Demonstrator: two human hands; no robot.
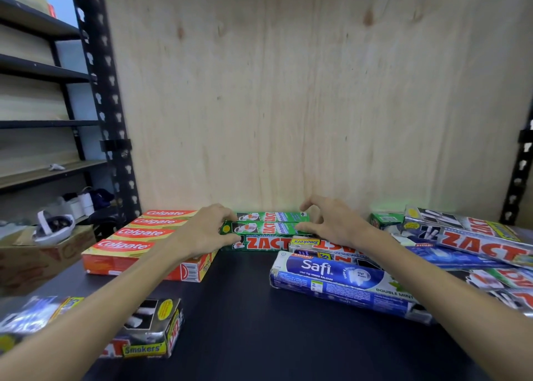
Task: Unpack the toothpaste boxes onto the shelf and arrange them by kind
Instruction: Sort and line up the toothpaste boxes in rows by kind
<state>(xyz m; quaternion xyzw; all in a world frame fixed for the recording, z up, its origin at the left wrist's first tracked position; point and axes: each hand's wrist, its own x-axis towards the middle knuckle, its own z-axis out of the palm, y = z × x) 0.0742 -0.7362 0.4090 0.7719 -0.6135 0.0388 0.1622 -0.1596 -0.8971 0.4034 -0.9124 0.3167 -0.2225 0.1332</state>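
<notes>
Green Zact boxes [268,228] lie side by side against the plywood back of the dark shelf [245,308]. My left hand [206,230] grips their left ends, fingers curled over the top and thumb at the front. My right hand [331,225] curves over their right ends, thumb at the front and fingers arched above; contact there is unclear. Several red Colgate boxes [144,242] sit in a row to the left. A blue Safi box [340,285] lies at front right. Silver Zact Smokers boxes lie at front left [144,331] and right [473,239].
A jumbled pile of mixed boxes [496,277] fills the shelf's right end. Black slotted uprights [109,115] frame the bay. Left of the rack stand a cardboard carton [43,253] with a white object on top and further shelving.
</notes>
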